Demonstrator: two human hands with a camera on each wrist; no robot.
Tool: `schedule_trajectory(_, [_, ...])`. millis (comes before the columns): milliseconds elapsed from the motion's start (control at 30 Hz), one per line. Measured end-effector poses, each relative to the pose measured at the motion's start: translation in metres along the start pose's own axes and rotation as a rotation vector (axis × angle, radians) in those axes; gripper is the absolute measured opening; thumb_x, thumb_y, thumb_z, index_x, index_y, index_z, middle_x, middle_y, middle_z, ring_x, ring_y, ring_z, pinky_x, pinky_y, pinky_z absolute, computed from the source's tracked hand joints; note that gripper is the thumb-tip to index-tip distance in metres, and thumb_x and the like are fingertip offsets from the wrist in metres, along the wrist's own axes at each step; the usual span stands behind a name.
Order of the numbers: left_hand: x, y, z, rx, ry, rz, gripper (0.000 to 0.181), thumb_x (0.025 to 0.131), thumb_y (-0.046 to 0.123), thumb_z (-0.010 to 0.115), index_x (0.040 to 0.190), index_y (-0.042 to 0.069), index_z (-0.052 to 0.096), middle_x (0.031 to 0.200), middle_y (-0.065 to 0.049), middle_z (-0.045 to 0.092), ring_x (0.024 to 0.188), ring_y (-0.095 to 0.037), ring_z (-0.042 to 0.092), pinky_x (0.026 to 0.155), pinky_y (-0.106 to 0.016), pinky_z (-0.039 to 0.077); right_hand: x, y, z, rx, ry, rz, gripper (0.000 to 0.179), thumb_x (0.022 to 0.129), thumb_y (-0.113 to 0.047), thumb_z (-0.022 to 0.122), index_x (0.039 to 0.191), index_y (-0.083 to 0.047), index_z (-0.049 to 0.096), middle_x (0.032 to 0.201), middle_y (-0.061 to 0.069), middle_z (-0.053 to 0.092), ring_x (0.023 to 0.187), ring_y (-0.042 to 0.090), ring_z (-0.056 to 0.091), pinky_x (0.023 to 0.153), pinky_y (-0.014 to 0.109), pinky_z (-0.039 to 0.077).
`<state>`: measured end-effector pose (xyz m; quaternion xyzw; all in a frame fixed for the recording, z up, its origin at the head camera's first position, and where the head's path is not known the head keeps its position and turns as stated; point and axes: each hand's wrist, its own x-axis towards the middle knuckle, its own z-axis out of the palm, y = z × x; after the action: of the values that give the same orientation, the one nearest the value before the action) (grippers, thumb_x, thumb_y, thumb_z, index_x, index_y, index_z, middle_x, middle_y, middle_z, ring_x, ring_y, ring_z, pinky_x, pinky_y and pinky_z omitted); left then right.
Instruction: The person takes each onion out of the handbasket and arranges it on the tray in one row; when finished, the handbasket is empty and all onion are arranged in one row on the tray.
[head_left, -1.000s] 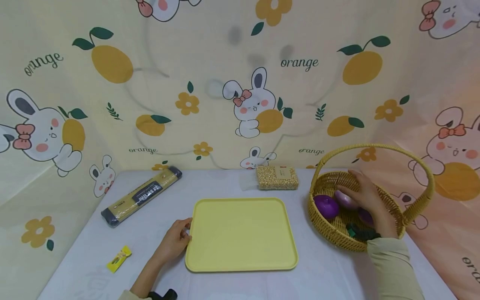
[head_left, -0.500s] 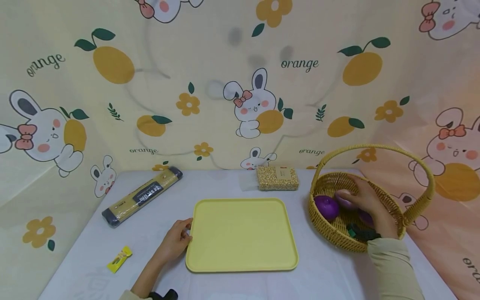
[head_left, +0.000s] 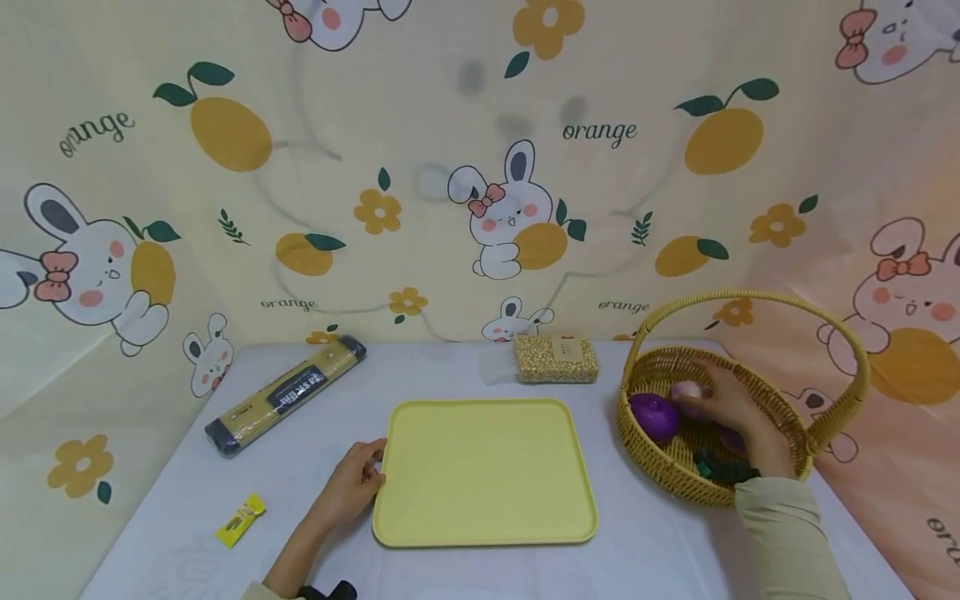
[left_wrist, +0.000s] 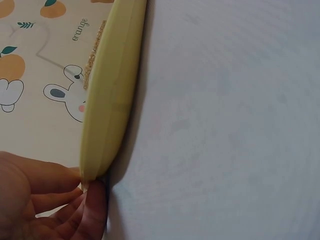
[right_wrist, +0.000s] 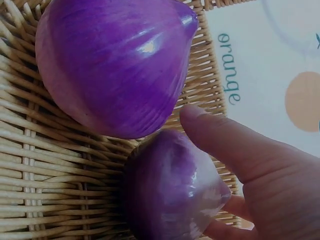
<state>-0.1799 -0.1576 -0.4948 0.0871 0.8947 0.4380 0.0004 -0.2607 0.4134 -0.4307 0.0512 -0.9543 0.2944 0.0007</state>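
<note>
My left hand [head_left: 351, 487] pinches the left rim of a yellow tray [head_left: 486, 471], thumb and fingertips at its edge; the left wrist view shows the tray [left_wrist: 111, 100] edge-on. Inside the wicker basket [head_left: 675, 479] on the right, my right hand [head_left: 735, 408] is around a pale purple onion [head_left: 688, 398]. In the right wrist view, the thumb lies along one side of that onion [right_wrist: 172, 185] and fingers show at the other. A darker purple onion [head_left: 655, 417] lies beside it. Another purple thing [head_left: 732, 440] is partly hidden under the hand.
A noodle-like long package [head_left: 285, 396] lies at the back left. Behind the tray is a clear bag of yellow grains [head_left: 556, 358]. A small yellow packet [head_left: 241, 521] lies at the front left. The basket's tall handle [head_left: 750, 296] arches above the right hand.
My right hand's fingers have drawn in closer around the pale onion, which has shifted slightly in the basket. The left hand stays at the tray's edge.
</note>
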Motion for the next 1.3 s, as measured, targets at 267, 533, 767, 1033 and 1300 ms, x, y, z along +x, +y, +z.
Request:
schedule_trajectory(267, [0.0,-0.0002,0.0006,0.009,0.002,-0.006,0.05,0.079,-0.011,0.06,0.128,-0.009,0.048,0.1,-0.011,0.053,0.074,-0.012,0.046,0.061,-0.021,0.041,-0.0016,-0.0002,0.0028,-0.013,-0.047,0.0,0.089,0.083,-0.033,0.069,0.142,0.009,0.018,0.135,0.041,0.026,0.12,0.056,0.027,0.095,0.068,0.024])
schedule_trajectory(533, [-0.0003,-0.0004,0.0002,0.006,0.002,0.003,0.05,0.079,-0.012,0.06,0.128,-0.01,0.048,0.1,-0.011,0.053,0.072,-0.012,0.046,0.061,-0.021,0.041,-0.0037,-0.0026,0.0033,-0.077,-0.071,-0.051,0.079,0.081,-0.028,0.071,0.135,0.011,0.03,0.126,0.041,0.036,0.112,0.054,0.037,0.089,0.065,0.033])
schedule_trajectory(767, [0.0006,-0.003,0.0015,0.009,0.001,-0.003,0.05,0.079,-0.011,0.06,0.128,-0.009,0.048,0.1,-0.011,0.053,0.073,-0.012,0.046,0.061,-0.021,0.041,-0.004,-0.0024,0.0039,-0.103,-0.067,-0.047,0.068,0.079,-0.029,0.072,0.128,0.007,0.042,0.116,0.036,0.046,0.103,0.048,0.046,0.08,0.06,0.041])
schedule_trajectory(1033, [-0.0002,-0.002,0.001,0.016,0.0,0.005,0.05,0.079,-0.011,0.06,0.128,-0.01,0.048,0.1,-0.01,0.053,0.072,-0.011,0.045,0.061,-0.021,0.041,-0.0036,-0.0022,0.0043,-0.112,-0.069,-0.05,0.07,0.079,-0.028,0.073,0.128,0.01,0.041,0.116,0.037,0.046,0.103,0.049,0.047,0.081,0.06,0.041])
schedule_trajectory(1300, [-0.0002,-0.0015,0.0006,0.018,-0.002,0.008,0.05,0.08,-0.01,0.06,0.128,-0.009,0.048,0.1,-0.01,0.053,0.073,-0.011,0.045,0.061,-0.021,0.041,-0.002,0.0002,0.0031,-0.046,-0.013,-0.088,0.066,0.078,-0.026,0.074,0.127,0.008,0.044,0.114,0.031,0.052,0.099,0.043,0.052,0.078,0.055,0.044])
